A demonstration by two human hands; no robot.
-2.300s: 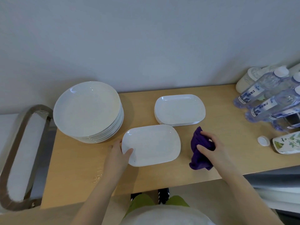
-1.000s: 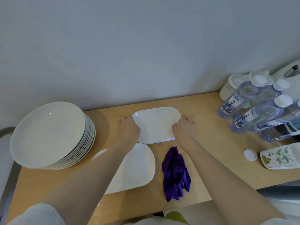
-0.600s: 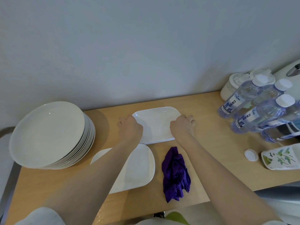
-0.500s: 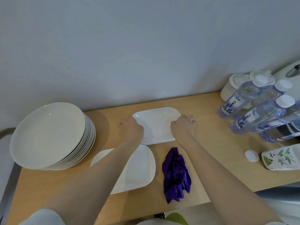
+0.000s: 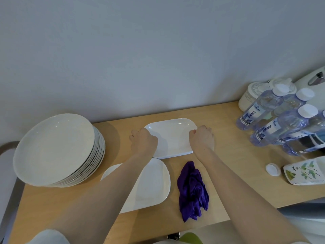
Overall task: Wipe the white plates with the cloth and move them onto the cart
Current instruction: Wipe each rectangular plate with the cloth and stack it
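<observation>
Round plates: stacked, table's left end.
Left hand: curled on far rectangular plate, left edge.
Near rectangular plate: flat under left forearm.
Right hand: curled on far plate's right edge.
Purple cloth: crumpled, unheld, beside near plate.

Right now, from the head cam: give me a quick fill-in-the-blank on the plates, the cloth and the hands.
1. The left hand and right hand grip opposite ends of the far ____ plate.
2. The purple cloth lies on the table, held by ____ hand.
3. The stack of round plates stands to the ____ of both rectangular plates.
4. The near rectangular plate lies partly under the ____ forearm.

Missing words: rectangular; neither; left; left
</observation>
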